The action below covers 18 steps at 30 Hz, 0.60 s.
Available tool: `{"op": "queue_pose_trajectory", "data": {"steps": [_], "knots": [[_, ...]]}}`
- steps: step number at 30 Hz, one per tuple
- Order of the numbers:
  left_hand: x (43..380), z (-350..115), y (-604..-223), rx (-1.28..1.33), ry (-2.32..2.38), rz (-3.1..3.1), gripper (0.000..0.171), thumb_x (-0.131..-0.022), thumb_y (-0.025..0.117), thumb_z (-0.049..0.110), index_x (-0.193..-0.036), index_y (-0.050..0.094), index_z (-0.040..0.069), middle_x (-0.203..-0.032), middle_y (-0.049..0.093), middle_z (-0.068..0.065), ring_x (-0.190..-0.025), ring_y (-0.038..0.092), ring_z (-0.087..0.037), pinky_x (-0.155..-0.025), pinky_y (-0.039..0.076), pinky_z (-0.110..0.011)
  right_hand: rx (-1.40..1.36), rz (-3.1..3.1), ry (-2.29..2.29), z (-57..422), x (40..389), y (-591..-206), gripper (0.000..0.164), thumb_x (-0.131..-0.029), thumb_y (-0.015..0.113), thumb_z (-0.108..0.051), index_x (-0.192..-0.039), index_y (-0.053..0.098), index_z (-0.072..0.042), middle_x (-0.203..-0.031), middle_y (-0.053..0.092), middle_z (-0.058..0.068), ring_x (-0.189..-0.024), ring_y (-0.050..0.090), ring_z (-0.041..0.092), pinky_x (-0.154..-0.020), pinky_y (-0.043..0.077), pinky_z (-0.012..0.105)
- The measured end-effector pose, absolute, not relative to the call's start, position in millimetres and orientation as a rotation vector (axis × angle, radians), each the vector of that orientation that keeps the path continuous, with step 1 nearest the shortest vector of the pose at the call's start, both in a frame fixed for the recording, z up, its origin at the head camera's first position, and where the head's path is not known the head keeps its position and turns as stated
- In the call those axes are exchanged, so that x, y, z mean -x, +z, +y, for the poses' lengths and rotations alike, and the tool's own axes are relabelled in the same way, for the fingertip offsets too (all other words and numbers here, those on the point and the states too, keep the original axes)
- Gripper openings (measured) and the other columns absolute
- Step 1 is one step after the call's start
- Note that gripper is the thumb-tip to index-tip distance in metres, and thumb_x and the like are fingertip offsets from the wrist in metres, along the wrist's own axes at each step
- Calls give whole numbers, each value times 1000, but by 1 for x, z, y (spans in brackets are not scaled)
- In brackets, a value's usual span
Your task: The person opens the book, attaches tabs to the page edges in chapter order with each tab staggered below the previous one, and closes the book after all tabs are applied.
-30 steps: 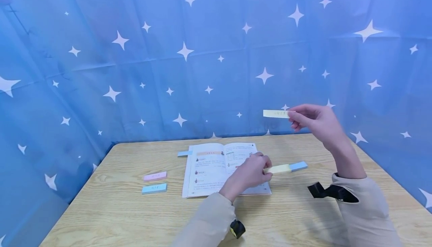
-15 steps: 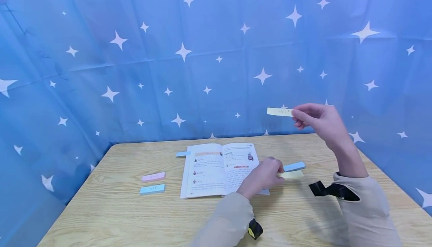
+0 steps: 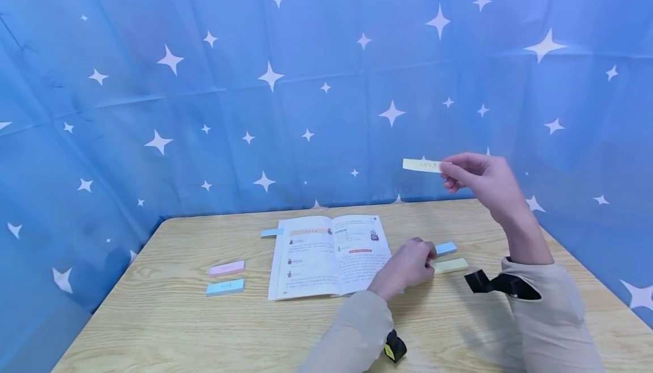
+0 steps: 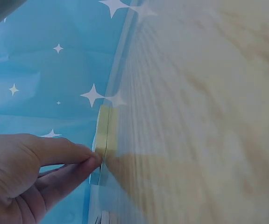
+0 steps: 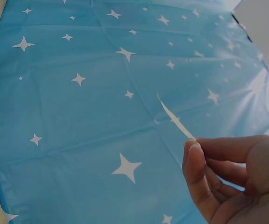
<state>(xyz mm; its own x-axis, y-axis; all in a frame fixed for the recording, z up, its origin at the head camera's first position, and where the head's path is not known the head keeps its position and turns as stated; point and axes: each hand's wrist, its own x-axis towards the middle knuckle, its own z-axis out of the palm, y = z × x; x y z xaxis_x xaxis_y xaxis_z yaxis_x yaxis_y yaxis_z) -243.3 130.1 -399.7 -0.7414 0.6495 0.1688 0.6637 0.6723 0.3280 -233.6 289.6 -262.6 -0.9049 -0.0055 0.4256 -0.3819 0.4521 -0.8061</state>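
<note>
Yellow sticky note (image 3: pixel 421 165) hangs pinched in right hand (image 3: pixel 482 180); left hand (image 3: pixel 408 266) fingertips pinch yellow pad (image 3: pixel 450 265): keep pinches light, note flat

Right hand (image 5: pixel 232 177) pinches a yellow paper strip (image 5: pixel 174 116) before starry blue cloth (image 5: pixel 78 130).
</note>
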Motion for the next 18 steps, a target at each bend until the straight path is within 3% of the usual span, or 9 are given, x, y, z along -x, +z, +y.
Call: {"op": "queue_pose_trajectory", "data": {"steps": [10, 18], "knots": [[240, 126, -399, 1222, -714, -2800, 25, -95, 67, 7, -118, 72, 12, -105, 62, 7, -78, 48, 0, -61, 38, -9, -321, -2346, 1451, 289, 235, -262, 37, -99, 68, -28, -119, 69, 3, -85, 71, 3, -75, 68, 17, -72, 57, 26], [232, 119, -389, 1183, -568, -2816, 23, -98, 67, 20, -121, 70, 21, -114, 61, 10, -81, 50, 1, -67, 40, -10, -379, -2343, 1485, 289, 241, -269, 35, -100, 65, -23, -121, 66, 5, -86, 70, 0, -76, 69, 16, -71, 58, 27]]}}
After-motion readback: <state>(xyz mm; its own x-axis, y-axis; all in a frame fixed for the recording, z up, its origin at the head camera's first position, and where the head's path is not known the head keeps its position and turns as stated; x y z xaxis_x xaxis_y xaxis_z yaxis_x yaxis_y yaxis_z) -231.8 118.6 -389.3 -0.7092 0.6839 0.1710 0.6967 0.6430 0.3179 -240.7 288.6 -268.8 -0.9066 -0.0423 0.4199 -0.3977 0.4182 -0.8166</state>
